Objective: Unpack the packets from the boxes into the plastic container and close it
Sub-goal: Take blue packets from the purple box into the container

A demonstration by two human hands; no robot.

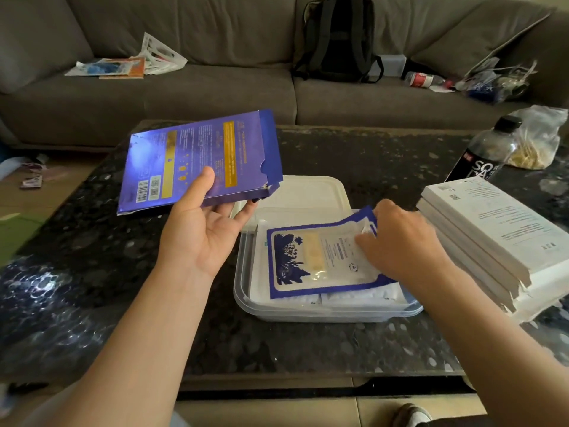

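Observation:
My left hand holds a flat blue box up above the table, its torn open end pointing right. My right hand grips the right end of a blue and white packet that lies on top of other white packets inside the clear plastic container. The container stands open at the table's middle. Its white lid lies just behind it. A stack of white boxes sits to the right of the container.
A dark soda bottle and a clear bag stand at the table's far right. Behind the dark stone table is a grey sofa with a black backpack, papers and bottles on it.

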